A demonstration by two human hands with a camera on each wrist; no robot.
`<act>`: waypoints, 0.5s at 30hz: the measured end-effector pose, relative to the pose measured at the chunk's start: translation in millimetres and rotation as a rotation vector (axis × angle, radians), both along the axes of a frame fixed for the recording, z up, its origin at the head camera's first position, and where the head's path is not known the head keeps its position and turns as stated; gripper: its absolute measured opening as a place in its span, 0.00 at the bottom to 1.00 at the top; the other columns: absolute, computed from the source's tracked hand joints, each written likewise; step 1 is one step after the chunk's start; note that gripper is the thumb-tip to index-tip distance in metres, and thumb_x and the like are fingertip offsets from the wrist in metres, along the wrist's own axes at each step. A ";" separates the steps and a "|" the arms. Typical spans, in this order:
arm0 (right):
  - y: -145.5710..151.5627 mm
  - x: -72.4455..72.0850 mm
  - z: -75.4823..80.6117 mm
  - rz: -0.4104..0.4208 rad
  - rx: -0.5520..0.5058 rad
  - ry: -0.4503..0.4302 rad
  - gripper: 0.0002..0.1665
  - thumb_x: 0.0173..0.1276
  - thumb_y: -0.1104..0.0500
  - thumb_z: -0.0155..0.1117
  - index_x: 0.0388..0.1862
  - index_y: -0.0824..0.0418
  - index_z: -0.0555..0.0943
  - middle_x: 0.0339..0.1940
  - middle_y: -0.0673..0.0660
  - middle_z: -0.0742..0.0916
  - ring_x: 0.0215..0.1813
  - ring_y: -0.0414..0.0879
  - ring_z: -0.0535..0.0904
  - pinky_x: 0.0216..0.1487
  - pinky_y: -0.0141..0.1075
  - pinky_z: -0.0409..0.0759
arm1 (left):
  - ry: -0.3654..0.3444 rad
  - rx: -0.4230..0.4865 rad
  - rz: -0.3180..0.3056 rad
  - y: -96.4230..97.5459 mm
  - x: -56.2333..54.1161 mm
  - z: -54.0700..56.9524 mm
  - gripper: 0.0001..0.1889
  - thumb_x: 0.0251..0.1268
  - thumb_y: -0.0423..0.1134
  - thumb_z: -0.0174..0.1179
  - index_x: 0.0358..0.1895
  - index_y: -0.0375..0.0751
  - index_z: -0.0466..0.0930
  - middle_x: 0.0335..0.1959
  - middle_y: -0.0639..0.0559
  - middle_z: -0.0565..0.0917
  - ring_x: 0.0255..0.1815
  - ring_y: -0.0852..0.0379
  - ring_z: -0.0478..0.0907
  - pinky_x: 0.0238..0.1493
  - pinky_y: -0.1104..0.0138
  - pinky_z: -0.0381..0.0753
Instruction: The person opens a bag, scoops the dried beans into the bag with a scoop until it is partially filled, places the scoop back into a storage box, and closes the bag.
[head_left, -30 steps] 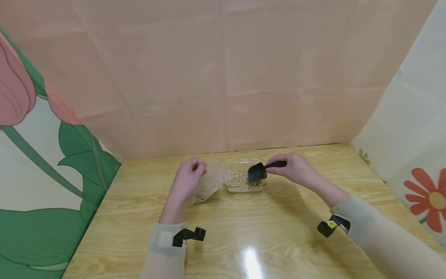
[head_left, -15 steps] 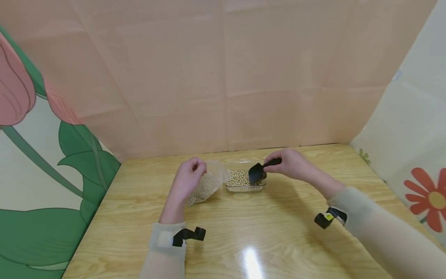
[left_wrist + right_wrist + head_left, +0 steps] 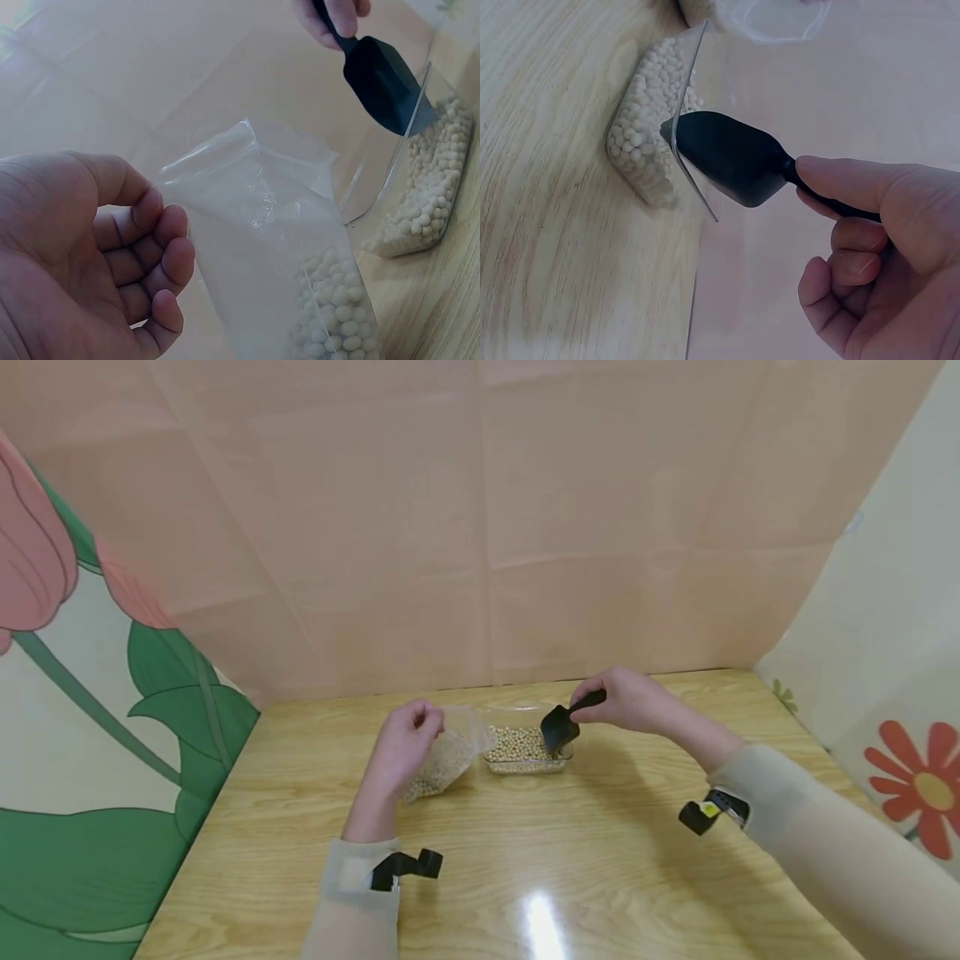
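Observation:
My left hand (image 3: 402, 745) pinches the upper edge of a clear plastic bag (image 3: 247, 225) between thumb and forefinger. Pale round beans (image 3: 337, 307) fill the lower part of the bag. To its right stands a clear rectangular container (image 3: 525, 766) partly filled with the same kind of beans (image 3: 652, 90). With its handle gripped by my right hand (image 3: 626, 699), a black scoop (image 3: 559, 728) slants down into the container's right end. In the right wrist view the scoop's tip reaches below the rim, right at the beans.
The wood-grain table (image 3: 480, 860) extends on all sides of the bag and container. A pinkish sheet (image 3: 480, 527) hangs behind its back edge. Flower-printed panels stand at the left (image 3: 97, 710) and right (image 3: 885, 635).
My right hand has risen slightly, and the scoop has tilted steeper, its blade shifting a little right within the container. The left hand and bag stay in place.

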State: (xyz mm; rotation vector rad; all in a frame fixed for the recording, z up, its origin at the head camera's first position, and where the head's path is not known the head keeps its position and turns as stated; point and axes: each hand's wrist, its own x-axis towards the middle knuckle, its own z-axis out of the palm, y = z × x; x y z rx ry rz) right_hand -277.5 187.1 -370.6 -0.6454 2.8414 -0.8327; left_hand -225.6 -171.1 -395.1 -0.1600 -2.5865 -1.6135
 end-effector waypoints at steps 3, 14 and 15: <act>-1.8 0.3 2.0 0.002 0.012 0.000 0.15 0.74 0.50 0.79 0.53 0.56 0.93 0.55 0.58 0.92 0.53 0.54 0.88 0.52 0.54 0.83 | -0.002 -0.005 0.005 -0.2 -0.3 -0.2 0.10 0.82 0.38 0.55 0.41 0.40 0.84 0.29 0.49 0.75 0.28 0.52 0.68 0.32 0.60 0.71; -13.3 -3.6 0.8 0.043 0.130 0.039 0.11 0.73 0.50 0.80 0.50 0.52 0.94 0.51 0.52 0.93 0.46 0.48 0.86 0.49 0.51 0.82 | 0.003 0.000 0.003 -1.1 0.0 -1.7 0.10 0.83 0.39 0.55 0.41 0.40 0.84 0.28 0.49 0.75 0.27 0.53 0.67 0.31 0.60 0.71; -14.0 -4.0 0.7 0.046 0.134 0.038 0.11 0.72 0.50 0.80 0.49 0.52 0.94 0.49 0.52 0.93 0.44 0.47 0.86 0.47 0.49 0.82 | 0.004 0.000 0.003 -1.2 0.0 -1.8 0.11 0.83 0.39 0.55 0.41 0.41 0.84 0.28 0.49 0.75 0.26 0.52 0.67 0.31 0.60 0.71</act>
